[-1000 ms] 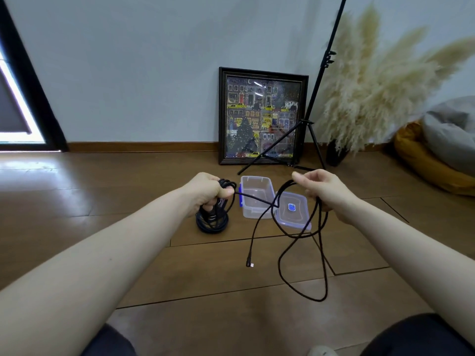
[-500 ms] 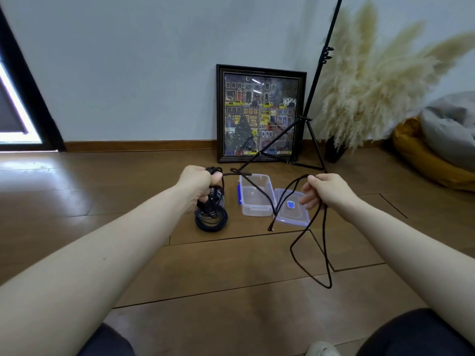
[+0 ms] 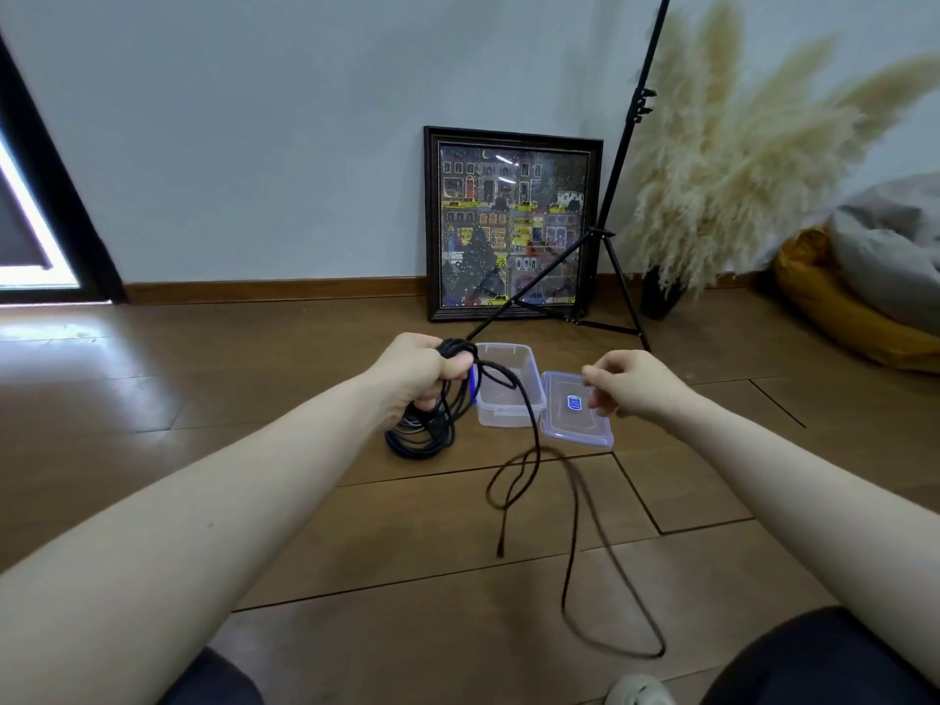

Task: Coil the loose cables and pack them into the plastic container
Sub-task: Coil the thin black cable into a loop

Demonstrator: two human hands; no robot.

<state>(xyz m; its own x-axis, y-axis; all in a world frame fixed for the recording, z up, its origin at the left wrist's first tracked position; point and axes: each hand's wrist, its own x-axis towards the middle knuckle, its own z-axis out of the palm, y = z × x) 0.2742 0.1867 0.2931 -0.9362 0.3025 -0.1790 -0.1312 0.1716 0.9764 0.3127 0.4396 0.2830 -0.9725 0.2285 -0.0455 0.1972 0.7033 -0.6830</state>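
My left hand [image 3: 419, 371] grips a bunch of black cable loops [image 3: 418, 446] that hang down to the wooden floor. From that hand the cable's loose tail [image 3: 574, 521] runs over the clear plastic container [image 3: 501, 417] and sprawls on the floor in front of me, blurred, its plug end [image 3: 501, 551] lying free. The container stands open and holds nothing I can see. Its clear lid [image 3: 577, 419] with a blue label lies flat beside it on the right. My right hand [image 3: 630, 386] hovers over the lid with loosely curled fingers and holds nothing.
A framed picture [image 3: 511, 223] leans on the wall behind the container. A black tripod stand [image 3: 608, 236] straddles the floor beside it. Pampas grass in a dark vase [image 3: 658, 295] and a yellow and grey beanbag [image 3: 864, 292] fill the right. A dark door frame [image 3: 61, 206] stands at left.
My right hand has let go of the cable, and the loose length has dropped onto the floor. My left hand still grips the coiled loops.
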